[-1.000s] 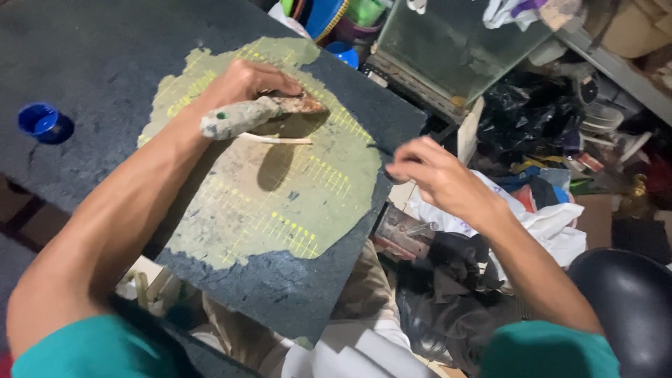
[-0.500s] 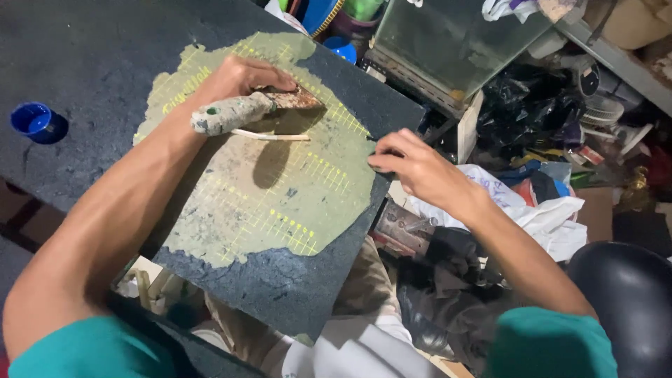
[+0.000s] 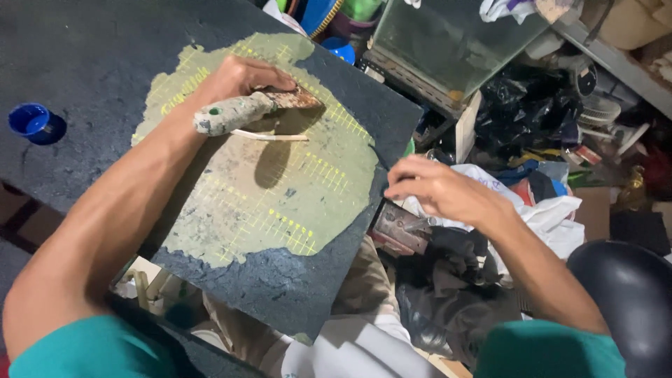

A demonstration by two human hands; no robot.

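Observation:
A dark, rough-surfaced board (image 3: 91, 63) lies tilted in front of me, with a large pale green patch (image 3: 259, 189) crossed by a yellow mesh grid. My left hand (image 3: 241, 77) grips a paint-crusted trowel (image 3: 245, 110) by its handle, blade resting on the upper part of the patch. A thin white stick (image 3: 269, 136) lies just below the trowel. My right hand (image 3: 437, 189) hovers off the board's right edge, fingers loosely curled and holding nothing, above a small dirty metal tool (image 3: 399, 227).
A small blue cup (image 3: 29, 120) stands on the board at far left. A glass tank (image 3: 448, 42) sits beyond the board's top right corner. Black bags, white cloth (image 3: 553, 210) and clutter fill the right side; a dark rounded seat (image 3: 630, 294) is at lower right.
My right hand has drifted left toward the board's edge and slightly down. The left hand and trowel stay in the same place on the patch.

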